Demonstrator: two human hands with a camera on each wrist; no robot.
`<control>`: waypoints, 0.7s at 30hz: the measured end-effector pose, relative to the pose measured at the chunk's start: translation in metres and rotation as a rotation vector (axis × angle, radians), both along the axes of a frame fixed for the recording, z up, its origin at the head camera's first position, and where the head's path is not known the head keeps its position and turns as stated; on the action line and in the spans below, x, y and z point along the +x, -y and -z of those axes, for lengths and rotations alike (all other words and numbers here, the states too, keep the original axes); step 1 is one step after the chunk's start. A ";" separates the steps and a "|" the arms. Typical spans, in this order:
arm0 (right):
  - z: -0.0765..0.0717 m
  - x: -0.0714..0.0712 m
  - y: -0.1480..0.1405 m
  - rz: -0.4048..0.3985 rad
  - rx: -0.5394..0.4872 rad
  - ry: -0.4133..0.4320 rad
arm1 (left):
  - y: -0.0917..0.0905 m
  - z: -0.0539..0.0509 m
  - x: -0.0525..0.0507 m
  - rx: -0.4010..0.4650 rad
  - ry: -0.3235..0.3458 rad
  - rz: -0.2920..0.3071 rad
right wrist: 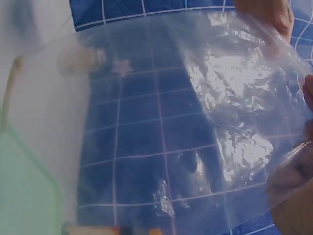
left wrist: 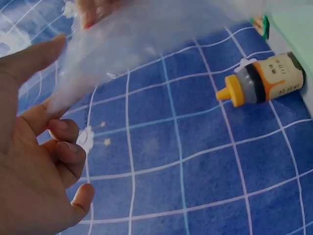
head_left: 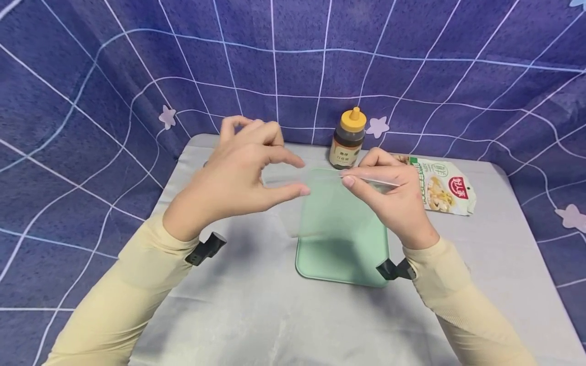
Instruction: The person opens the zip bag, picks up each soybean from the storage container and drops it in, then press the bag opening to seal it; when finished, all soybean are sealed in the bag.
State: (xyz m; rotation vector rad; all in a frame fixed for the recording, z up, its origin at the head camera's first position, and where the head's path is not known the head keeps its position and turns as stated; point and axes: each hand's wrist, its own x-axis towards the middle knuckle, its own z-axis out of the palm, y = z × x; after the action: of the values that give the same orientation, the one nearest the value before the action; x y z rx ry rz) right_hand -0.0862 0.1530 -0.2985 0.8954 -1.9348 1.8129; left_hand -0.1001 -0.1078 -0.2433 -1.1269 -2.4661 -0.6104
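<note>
A clear plastic bag [head_left: 320, 216] hangs in front of me above the green tray [head_left: 348, 264]. My right hand [head_left: 389, 190] pinches its upper edge between thumb and fingers. At the bag's other side, my left hand [head_left: 249, 168] holds thumb and index finger well apart, close to the film. In the left wrist view the bag [left wrist: 146, 39] lies against or just in front of a left fingertip; contact is hard to tell. Seen from the right wrist, the see-through film [right wrist: 151, 127] spreads across most of the picture, creased and shiny at the right.
Behind the tray stands a dark squeeze bottle [head_left: 347, 140] with a yellow cap. A white and green food packet [head_left: 448, 188] lies on the pale table [head_left: 256, 315], to the right, partly behind my right hand. A blue grid-patterned cloth [head_left: 293, 71] rises at the back and sides.
</note>
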 end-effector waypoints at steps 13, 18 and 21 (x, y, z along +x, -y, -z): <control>0.025 -0.011 -0.014 -0.022 -0.037 0.033 | -0.007 0.006 0.000 0.051 0.014 0.063; 0.031 -0.013 -0.022 -0.044 -0.138 0.057 | 0.000 0.003 0.001 0.049 0.043 0.026; 0.028 -0.013 -0.022 -0.046 -0.179 0.054 | 0.002 0.001 0.000 0.054 0.046 0.025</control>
State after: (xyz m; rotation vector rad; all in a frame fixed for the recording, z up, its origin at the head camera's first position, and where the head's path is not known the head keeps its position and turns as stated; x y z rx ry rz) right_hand -0.0994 0.1749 -0.3263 0.8464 -1.7615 2.0188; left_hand -0.0997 -0.1094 -0.2447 -1.1372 -2.4616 -0.7132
